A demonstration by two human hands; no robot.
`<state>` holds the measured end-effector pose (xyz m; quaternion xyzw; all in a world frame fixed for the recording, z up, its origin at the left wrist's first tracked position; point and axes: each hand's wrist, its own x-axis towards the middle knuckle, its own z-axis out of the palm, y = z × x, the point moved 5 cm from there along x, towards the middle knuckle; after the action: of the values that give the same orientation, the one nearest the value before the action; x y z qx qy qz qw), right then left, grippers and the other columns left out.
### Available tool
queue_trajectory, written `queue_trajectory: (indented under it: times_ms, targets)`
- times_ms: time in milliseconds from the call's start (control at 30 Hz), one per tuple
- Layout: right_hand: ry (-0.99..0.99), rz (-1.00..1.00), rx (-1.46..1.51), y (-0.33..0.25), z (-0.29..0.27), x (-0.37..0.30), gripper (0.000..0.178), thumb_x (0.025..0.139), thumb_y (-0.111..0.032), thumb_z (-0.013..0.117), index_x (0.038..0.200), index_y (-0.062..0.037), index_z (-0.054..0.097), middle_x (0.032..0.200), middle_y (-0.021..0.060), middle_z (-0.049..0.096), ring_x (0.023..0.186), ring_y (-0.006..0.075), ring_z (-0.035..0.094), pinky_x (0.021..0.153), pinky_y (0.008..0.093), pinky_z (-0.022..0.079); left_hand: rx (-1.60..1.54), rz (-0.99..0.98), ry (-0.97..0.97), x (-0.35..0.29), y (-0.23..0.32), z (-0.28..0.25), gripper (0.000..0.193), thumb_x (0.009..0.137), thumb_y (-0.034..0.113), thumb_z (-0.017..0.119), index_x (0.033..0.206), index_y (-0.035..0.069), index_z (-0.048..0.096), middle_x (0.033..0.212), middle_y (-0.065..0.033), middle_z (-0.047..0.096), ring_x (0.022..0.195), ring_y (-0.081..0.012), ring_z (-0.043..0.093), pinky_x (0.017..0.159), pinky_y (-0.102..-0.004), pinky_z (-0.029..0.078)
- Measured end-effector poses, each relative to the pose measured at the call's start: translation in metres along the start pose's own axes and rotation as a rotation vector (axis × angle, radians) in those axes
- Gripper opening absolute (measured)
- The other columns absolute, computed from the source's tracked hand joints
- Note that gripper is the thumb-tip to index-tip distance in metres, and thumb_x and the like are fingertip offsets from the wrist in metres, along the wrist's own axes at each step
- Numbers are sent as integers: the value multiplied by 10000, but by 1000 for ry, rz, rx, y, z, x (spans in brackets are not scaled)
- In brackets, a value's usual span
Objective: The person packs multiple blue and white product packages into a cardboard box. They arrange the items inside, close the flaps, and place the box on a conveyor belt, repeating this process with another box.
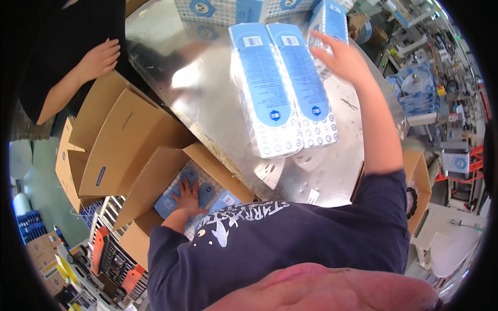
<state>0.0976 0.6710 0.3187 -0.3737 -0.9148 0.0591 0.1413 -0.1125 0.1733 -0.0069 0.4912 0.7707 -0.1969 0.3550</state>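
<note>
Two long blue-and-white packs lie side by side on the shiny metal table. At the far right end of this pair is my right hand, its fingers spread in front of another blue-and-white pack. Whether its fingertips touch that pack I cannot tell. Down at the left, my left hand reaches into an open cardboard box. It lies flat, fingers spread, on the blue packs inside. Neither hand grips anything.
More blue-and-white packs stand along the table's far edge. Other open cartons are left of my box, beside a roller conveyor. A co-worker's hand hangs over them. Another carton is at my right.
</note>
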Motion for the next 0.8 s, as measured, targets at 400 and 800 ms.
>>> queue_trajectory:
  times_ms: [400,800]
  targets:
    - [-296,-58,94,-9,40,-90,515,798,-605,566,1067,-184,689,1407,158,397,1290,425,320,1007,505,388,-1513,569,391,1,132,-292,596,886,124,604,1402,43,317,1294,-156,495,1090,-247,557,903,-361,473]
    - [554,1160,-97,234,-134,-482,509,779,-376,672,1205,-105,599,1228,177,572,1030,322,613,871,379,485,-1209,615,-27,-66,217,-299,811,775,141,701,1439,45,246,1339,-138,447,1190,-254,487,982,-365,422]
